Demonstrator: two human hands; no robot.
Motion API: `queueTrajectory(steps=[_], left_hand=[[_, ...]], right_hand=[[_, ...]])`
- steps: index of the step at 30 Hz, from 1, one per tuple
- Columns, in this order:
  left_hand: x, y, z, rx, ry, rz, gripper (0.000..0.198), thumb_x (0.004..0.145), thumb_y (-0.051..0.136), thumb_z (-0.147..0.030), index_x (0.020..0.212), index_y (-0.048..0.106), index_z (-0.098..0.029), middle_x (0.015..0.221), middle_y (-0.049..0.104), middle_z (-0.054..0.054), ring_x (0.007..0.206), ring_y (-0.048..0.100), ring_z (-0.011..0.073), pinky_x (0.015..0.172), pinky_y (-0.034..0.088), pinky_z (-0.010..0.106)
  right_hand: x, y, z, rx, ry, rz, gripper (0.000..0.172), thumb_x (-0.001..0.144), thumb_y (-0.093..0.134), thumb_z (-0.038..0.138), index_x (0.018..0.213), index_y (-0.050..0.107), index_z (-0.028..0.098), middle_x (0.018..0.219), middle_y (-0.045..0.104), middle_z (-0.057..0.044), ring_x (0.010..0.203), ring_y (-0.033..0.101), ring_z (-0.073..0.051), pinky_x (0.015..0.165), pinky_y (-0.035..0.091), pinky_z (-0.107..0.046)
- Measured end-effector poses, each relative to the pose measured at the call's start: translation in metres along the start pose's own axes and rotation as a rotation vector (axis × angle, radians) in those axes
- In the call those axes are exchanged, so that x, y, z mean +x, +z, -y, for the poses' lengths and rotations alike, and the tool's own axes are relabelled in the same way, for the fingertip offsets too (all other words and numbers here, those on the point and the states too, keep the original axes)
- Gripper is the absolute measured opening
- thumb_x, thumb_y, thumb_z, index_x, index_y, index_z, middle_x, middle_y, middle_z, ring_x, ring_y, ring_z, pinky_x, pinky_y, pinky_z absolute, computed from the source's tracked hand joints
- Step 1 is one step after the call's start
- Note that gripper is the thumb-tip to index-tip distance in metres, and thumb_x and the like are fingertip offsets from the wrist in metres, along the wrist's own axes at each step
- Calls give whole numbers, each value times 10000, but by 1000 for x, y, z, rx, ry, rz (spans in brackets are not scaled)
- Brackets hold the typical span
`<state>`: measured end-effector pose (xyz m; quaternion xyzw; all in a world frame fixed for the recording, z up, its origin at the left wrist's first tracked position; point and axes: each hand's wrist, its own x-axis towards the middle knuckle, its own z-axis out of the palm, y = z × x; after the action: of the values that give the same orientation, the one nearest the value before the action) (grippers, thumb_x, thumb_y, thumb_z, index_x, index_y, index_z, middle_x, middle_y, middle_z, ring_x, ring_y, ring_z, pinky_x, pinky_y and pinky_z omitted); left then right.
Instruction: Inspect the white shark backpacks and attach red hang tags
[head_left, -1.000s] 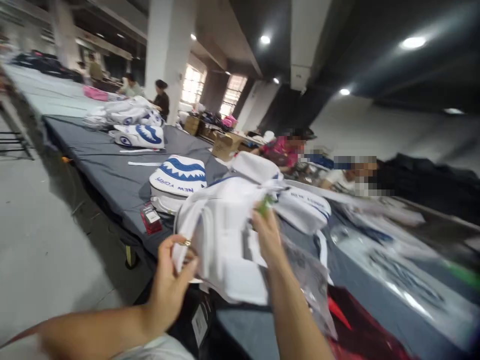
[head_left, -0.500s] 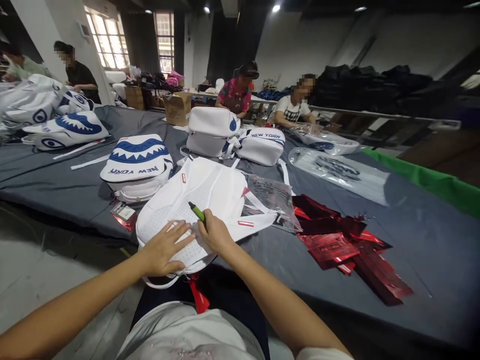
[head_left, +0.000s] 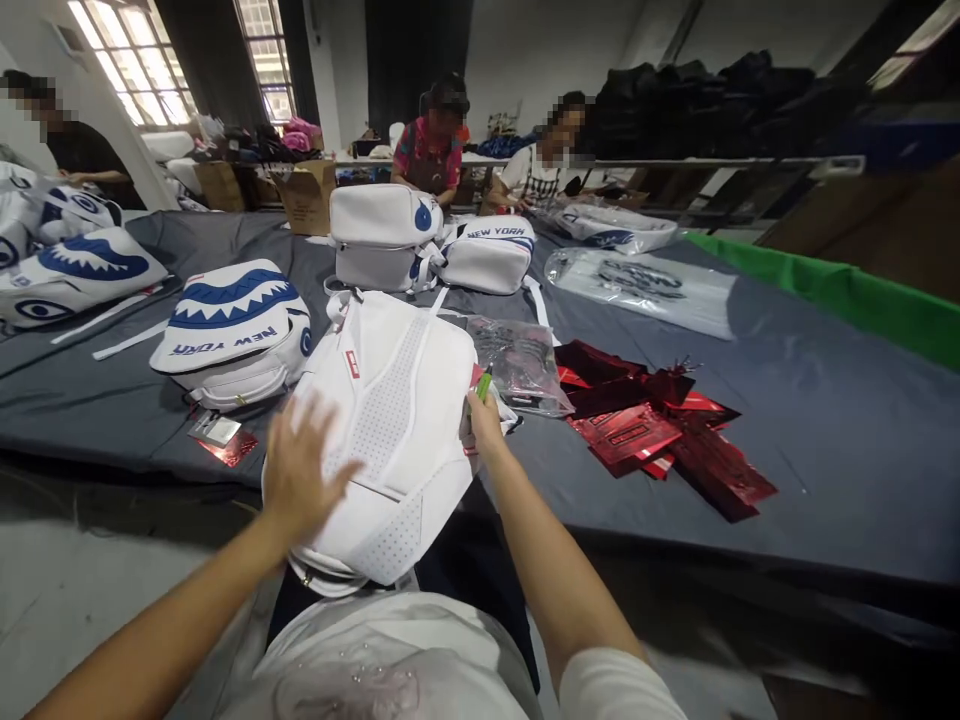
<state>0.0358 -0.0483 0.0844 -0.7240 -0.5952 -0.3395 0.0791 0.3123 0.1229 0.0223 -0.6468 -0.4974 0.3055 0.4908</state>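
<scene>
A: Nearest, the left hand (head_left: 300, 470)?
B: Fingers spread apart over the white backpack (head_left: 390, 400); blurred, contact hard to tell.
A: And the backpack?
B: Lying back-up at the near edge of the counter (head_left: 825, 420).
A: Right hand (head_left: 480, 425)?
B: Fingers clamped on a green pen (head_left: 484, 385), touching the backpack's right edge.
A: Farther?
B: Clear bag (head_left: 521, 360) and red packets (head_left: 645, 430) to the right, shark-mouth backpack (head_left: 232, 320) to the left.

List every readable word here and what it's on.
"NEW YORK": far white backpack.
"NEW YORK", upside down: shark-mouth backpack.
Too small or blurred to read: red tag on the near white backpack, print on the clear plastic bag, red packets.
</scene>
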Motion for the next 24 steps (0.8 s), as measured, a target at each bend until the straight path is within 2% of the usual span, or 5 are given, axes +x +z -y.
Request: queueTrajectory(steps=[4,10,14,19,24], left_hand=[[30,-9,55,-7,-648,255,929,820,627,-593,1528,265,-113,1521,376,255,1406,375,427,1119,365,601],[-99,30,41,-7,-786,-67,814,941,389,-553,1557,62,-133,1595,224,216,1489,243,335,1209,277,522],[-146,46,22,15,-849,99,771,965,279,-409,1516,-29,34,1600,37,321,1523,28,360,1211,225,562],[-113,-33,26,152,-459,578,399,934,455,-435,1199,603,-177,1183,675,166,1079,670,330,861,545,424],[31,-51,-15,164,421,153,237,978,448,-277,1050,647,-170,1041,713,100,980,651,212,838,491,327]], right_hand=[[-22,9,39,132,-63,-30,207,846,416,439,867,431,234,784,550,6,780,535,-176,716,434,-294],[-68,10,93,139,-473,180,269,897,445,481,1002,469,235,715,539,22,659,534,-193,628,365,-288],[-81,11,102,61,-618,259,259,890,417,413,1048,471,215,802,604,-23,691,579,-220,642,392,-308],[-87,3,81,9,-627,189,274,862,413,359,1080,466,202,868,652,-62,729,608,-246,662,420,-339],[-73,10,68,44,-439,94,283,854,444,415,1048,464,209,805,632,-39,676,579,-238,628,391,-332]])
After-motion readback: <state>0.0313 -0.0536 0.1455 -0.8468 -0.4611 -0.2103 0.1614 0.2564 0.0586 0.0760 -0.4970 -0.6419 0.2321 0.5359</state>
